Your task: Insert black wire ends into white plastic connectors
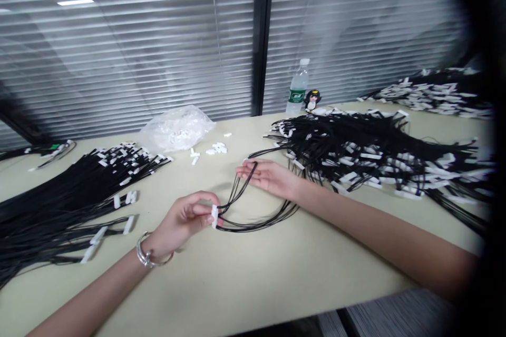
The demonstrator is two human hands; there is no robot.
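Left hand (pixel 187 218) pinched white connector (pixel 214 216) above mid-counter (pixel 245 284). Black wires (pixel 256 229) looped right from it, some across right hand (pixel 269 176); couldn't tell if that grip was pressed together. Plastic bag (pixel 177 129) sat far left, bottle (pixel 298 89) far right.

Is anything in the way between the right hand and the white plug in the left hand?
Only the black wires, which curve across the gap from the white plug toward the right hand. Nothing else visible stands there.
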